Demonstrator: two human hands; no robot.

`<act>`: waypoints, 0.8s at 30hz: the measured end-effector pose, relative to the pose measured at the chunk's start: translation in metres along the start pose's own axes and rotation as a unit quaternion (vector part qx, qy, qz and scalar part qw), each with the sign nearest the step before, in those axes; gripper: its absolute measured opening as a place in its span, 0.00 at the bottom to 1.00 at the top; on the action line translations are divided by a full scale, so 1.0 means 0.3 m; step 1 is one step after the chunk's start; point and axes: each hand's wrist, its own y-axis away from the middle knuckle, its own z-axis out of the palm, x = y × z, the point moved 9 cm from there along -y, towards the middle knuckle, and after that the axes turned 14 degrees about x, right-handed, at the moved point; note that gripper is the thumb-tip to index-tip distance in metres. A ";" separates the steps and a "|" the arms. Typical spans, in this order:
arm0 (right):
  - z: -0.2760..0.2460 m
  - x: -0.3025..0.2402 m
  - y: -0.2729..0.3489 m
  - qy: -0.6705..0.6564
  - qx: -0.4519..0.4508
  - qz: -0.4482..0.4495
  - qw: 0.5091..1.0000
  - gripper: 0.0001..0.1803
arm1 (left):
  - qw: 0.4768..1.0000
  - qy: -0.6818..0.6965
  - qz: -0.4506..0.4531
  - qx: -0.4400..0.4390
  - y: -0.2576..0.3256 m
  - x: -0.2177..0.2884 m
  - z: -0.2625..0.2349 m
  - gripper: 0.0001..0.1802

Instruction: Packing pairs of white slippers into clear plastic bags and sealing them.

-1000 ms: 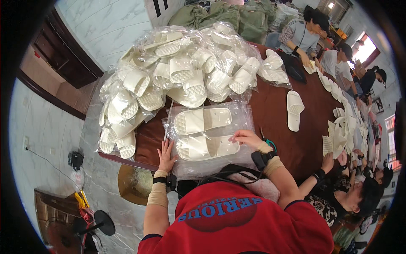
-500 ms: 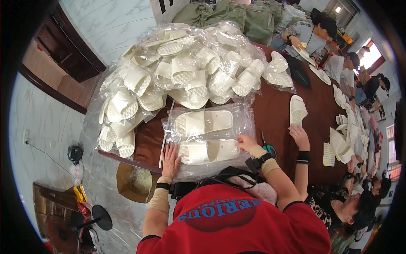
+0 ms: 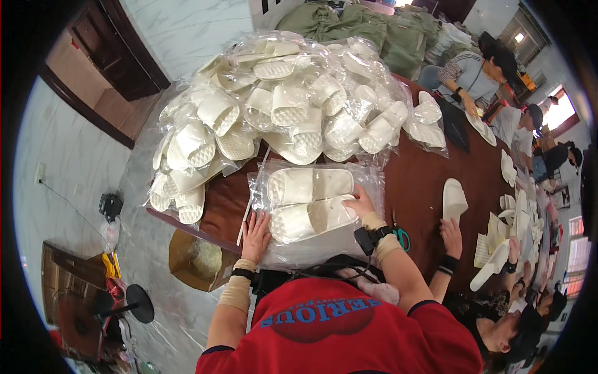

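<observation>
L hand [image 3: 255,229] flat, bag [image 3: 314,215] left edge | R hand [image 3: 359,203] flat on slippers [image 3: 309,201] | bagged pile [image 3: 280,112] just behind

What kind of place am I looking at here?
Probably a slipper packing workshop. A big heap of bagged white slippers covers the brown table, the person's hands press a bagged pair flat, and co-workers along the table handle loose slippers.

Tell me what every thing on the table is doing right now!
Pair of white slippers: lying side by side, inside a clear bag.
Clear plastic bag: flat on the table.
Left hand: flat on the bag's left edge.
Right hand: pressing on the nearer slipper.
Heap of bagged slippers: piled up, some hanging over the table edge.
Loose slipper: unbagged.
</observation>
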 end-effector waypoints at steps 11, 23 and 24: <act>0.057 -0.072 0.084 -0.094 -0.139 0.070 0.983 0.23 | 0.998 0.054 -0.026 0.000 0.007 -0.009 -0.019 0.33; -0.139 0.045 0.120 -0.027 -0.035 0.028 0.999 0.18 | 0.998 -0.047 0.041 0.010 -0.081 0.084 -0.047 0.34; -0.142 0.012 0.123 0.062 -0.027 -0.003 0.998 0.18 | 0.996 -0.070 0.049 -0.016 -0.076 0.068 -0.018 0.34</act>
